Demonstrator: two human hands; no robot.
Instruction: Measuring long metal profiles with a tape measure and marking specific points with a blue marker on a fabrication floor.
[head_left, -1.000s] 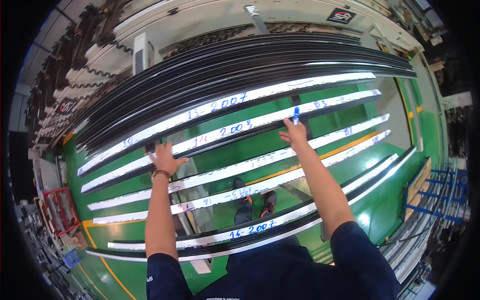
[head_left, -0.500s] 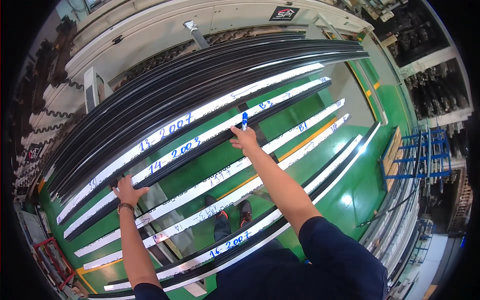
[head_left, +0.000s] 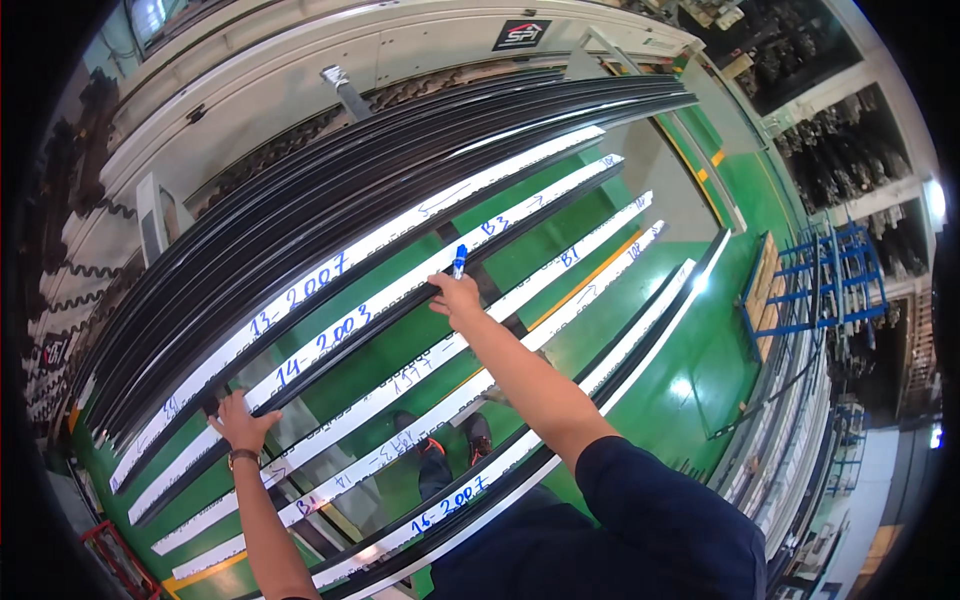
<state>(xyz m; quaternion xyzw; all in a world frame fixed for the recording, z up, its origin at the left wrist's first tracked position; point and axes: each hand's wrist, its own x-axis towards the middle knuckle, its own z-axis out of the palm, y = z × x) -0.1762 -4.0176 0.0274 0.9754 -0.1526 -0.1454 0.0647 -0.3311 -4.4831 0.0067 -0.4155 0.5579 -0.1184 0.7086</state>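
Note:
Several long black profiles with white, hand-marked faces lie side by side across supports before me. My left hand (head_left: 243, 422) rests on the left part of the second white-faced profile (head_left: 402, 289), counted from the far side. Its fingers are spread over the face and its thumb points out to the right. Farther right along that profile, my right hand (head_left: 456, 298) holds a blue-and-white marker (head_left: 460, 262) upright, blue end up. The lower fingers of that hand are at the profile's near edge; their grip on it is partly hidden.
Beyond lies a dense bundle of black profiles (head_left: 300, 190), with a long pale machine (head_left: 420, 50) behind it. More white-faced profiles (head_left: 520, 292) lie nearer me, above a green floor and my shoes (head_left: 478, 438). At the right stands a blue rack (head_left: 820, 280).
My view has turned slightly, so the scene sits farther left and somewhat lower on the near-left side. Both hands stay at the same profile, and the marker remains in my right hand.

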